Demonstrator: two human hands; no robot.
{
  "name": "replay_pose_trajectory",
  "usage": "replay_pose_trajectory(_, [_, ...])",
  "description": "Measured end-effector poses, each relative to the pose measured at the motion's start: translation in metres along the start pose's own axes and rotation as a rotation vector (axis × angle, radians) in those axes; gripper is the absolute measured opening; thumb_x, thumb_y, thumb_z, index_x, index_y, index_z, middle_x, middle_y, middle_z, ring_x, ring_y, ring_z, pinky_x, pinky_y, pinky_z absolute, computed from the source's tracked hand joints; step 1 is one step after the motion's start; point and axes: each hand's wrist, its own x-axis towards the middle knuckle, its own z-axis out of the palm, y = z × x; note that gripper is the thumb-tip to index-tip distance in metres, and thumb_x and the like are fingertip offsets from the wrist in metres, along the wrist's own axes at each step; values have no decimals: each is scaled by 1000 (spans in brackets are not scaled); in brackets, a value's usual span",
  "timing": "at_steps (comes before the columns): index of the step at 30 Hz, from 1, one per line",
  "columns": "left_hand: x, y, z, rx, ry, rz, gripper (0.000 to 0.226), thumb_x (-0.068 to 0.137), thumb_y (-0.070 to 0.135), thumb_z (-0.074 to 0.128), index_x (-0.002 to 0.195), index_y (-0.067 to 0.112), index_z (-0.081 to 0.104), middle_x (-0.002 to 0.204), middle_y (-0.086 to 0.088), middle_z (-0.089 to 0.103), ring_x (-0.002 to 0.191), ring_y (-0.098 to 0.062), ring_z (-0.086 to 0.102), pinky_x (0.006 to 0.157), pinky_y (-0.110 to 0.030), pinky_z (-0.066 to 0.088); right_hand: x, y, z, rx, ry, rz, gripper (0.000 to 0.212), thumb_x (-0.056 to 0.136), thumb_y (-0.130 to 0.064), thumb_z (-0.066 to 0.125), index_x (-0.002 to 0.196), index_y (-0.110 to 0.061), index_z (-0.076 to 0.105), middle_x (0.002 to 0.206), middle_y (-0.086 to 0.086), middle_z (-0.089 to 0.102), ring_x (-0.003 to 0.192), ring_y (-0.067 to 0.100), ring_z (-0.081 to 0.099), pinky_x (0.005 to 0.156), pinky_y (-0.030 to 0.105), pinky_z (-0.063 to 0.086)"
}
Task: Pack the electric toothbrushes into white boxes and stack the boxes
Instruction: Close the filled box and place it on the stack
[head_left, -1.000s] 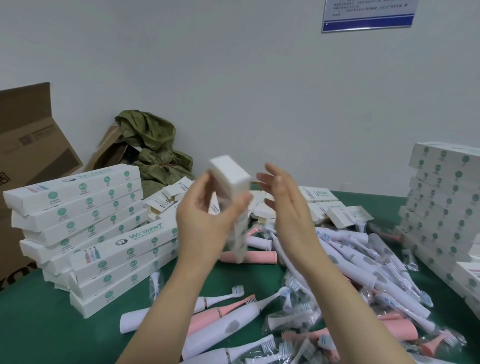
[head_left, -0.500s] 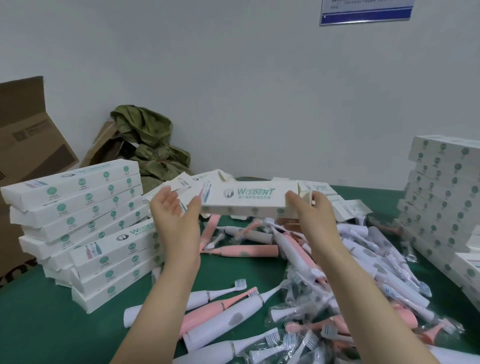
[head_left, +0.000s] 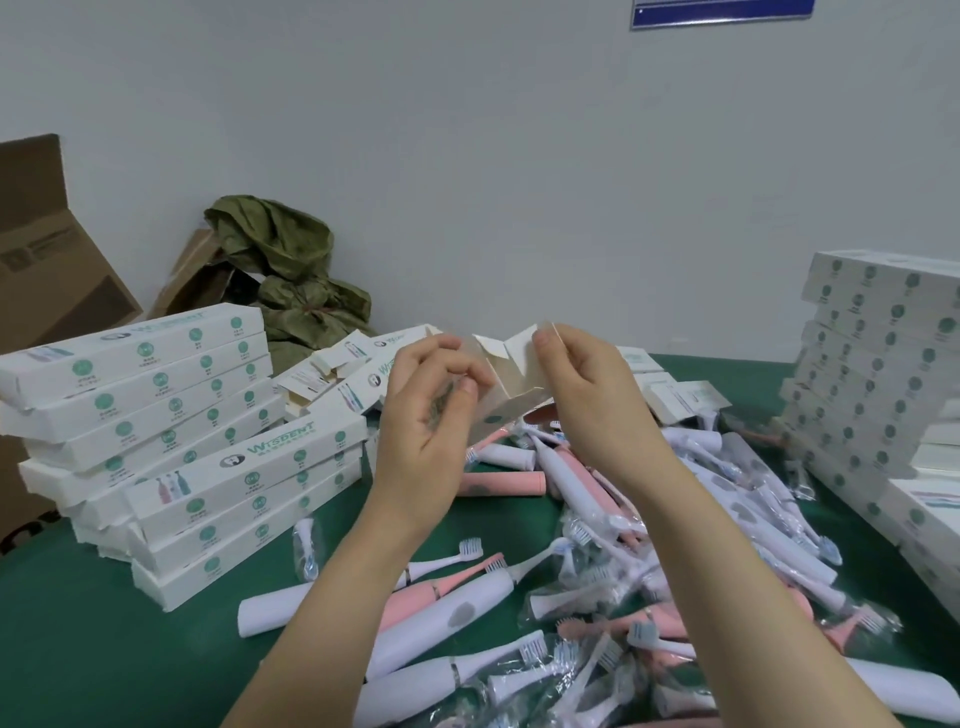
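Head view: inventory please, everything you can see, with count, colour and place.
open box: one, white, between both hands, end flaps open
left stack: many boxes, white with green dots, table left
right stack: many boxes, same colours, table right
loose boxes: several, white, behind the hands
toothbrushes: many, white and pink, heaped centre
brush heads: many, in clear bags, among the toothbrushes
table: one, green
carton: one, brown, far left
cloth: one, olive, against wall
sign: one, blue, wall top right
left hand: holds the open box
right hand: pinches its flap
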Motion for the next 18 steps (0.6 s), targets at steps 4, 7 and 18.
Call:
replay_pose_trajectory(4, [4, 2, -1, -20, 34, -61, 21, 89, 13, 46, 83, 31, 55, 98, -7, 52, 92, 2, 50, 82, -11, 36, 1, 1, 0, 8, -99, -7, 29, 97, -15, 42, 80, 5, 53, 74, 25, 55, 73, 33, 61, 70, 49, 50])
replay_pose_trajectory(7, [3, 2, -3, -31, 11, -92, 5, 84, 28, 53, 84, 32, 56, 99, -2, 52, 94, -1, 51, 83, -15, 39, -1, 1, 4, -11, -110, -22, 25, 97, -17, 44, 87, 0, 60, 83, 28, 63, 81, 43, 59, 74, 54, 50])
replay_pose_trajectory(18, [2, 3, -1, 106, -69, -124, 32, 70, 41, 61, 102, 37, 59, 106, 9, 58, 102, 5, 50, 84, -7, 36, -1, 2, 10, -60, -47, -15, 24, 98, -19, 43, 88, -5, 60, 78, 19, 64, 73, 33, 60, 71, 51, 51])
